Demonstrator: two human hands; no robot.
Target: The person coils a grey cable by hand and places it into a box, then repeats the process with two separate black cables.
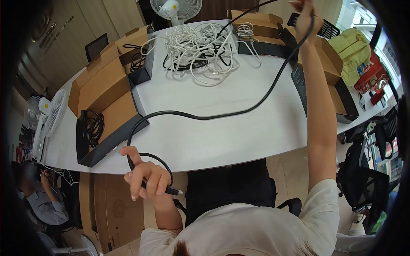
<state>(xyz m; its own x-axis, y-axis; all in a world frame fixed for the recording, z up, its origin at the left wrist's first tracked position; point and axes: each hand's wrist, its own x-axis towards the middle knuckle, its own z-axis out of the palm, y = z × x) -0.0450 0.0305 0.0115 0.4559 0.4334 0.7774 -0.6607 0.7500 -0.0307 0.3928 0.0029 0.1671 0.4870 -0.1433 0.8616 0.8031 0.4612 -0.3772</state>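
A long black cable (200,115) stretches across the white table (239,136). My left hand (146,179) is below the table's near edge, closed around the cable's plug end, with a small loop of cable curling above the fingers. My right hand (305,17) is raised high over the far right of the table and grips the same cable, which hangs down from it in a curve. A tangled pile of white cables (200,47) lies at the far middle of the table, with the black cable running out of it.
Open cardboard boxes (106,89) line the table's left side, one holding coiled black cables (92,126). More boxes (329,64) stand at the right. Fans (51,113) sit at left and far back. A person (38,200) sits lower left. Black chairs (367,179) are at right.
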